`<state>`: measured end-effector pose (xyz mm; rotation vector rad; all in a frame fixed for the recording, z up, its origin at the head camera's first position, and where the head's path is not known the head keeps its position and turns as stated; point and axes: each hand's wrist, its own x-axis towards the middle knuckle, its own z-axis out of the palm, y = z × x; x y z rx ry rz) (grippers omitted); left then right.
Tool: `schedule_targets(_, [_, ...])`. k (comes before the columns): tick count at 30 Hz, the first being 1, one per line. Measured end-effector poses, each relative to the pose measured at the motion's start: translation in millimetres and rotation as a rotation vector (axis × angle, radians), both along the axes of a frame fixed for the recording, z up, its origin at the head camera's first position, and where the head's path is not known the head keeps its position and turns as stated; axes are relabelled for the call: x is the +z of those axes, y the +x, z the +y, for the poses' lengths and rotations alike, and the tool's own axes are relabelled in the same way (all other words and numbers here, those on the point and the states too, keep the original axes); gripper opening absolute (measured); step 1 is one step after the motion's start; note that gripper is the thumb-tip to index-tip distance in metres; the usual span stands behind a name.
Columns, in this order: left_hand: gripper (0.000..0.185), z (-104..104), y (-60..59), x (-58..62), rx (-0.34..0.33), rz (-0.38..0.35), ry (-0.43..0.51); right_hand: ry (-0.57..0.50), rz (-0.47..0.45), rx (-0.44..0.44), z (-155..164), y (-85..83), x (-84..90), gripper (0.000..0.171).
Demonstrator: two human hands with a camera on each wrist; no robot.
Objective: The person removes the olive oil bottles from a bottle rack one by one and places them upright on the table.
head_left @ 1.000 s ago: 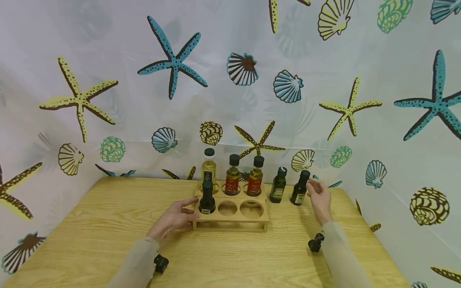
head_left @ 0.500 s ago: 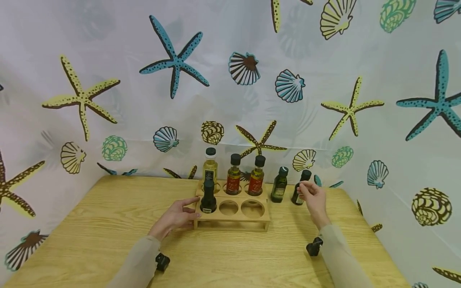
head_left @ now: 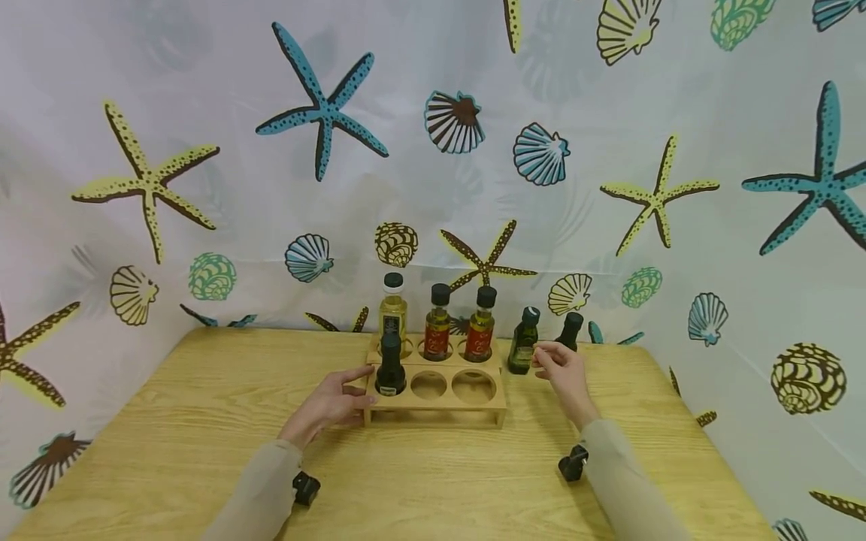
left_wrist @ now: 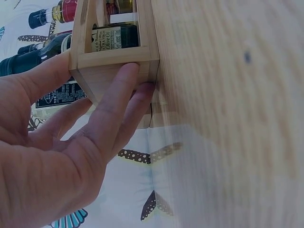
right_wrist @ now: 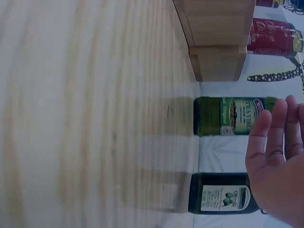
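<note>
My left hand [head_left: 334, 406] touches the left end of a two-tier wooden bottle rack [head_left: 433, 402]; in the left wrist view, extended fingers [left_wrist: 111, 102] rest against its end panel. A dark bottle [head_left: 390, 368] stands in the rack's front left hole. Behind it are a golden oil bottle [head_left: 393, 319] and two red-labelled oil bottles [head_left: 437, 330]. My right hand [head_left: 564, 372] is by a green olive oil bottle [head_left: 522, 346], fingers fairly straight; contact cannot be told. In the right wrist view, a darker olive oil bottle [right_wrist: 221, 195] stands beside it, partly behind the hand.
The rack and both loose bottles stand toward the back of a wooden table [head_left: 433, 481]. A curtain [head_left: 460, 203] printed with starfish and shells rises close behind and along the sides. Two round holes [head_left: 473, 387] show in the rack's front tier.
My right hand has moved left, from the right side of the darker bottle, across its front, to the green bottle. The left hand stays at the rack's end.
</note>
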<state>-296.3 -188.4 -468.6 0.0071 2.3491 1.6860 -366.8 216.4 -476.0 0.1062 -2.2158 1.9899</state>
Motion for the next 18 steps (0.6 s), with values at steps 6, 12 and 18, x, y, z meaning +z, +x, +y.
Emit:
schedule_targets(6, [0.067,-0.5,1.1,-1.0,-0.004,0.007,-0.014,0.043,-0.044,0.05,-11.7,3.4,-1.6,0.032])
schedule_targets(12, [0.068,-0.5,2.7,-1.0,-0.003,0.0,-0.01,0.076,-0.061,0.172,-20.8,6.8,0.7,0.035])
schedule_targets(18, [0.067,-0.3,0.5,-0.3,-0.003,0.004,-0.004,0.151,-0.047,0.244,-34.7,10.6,7.7,0.037])
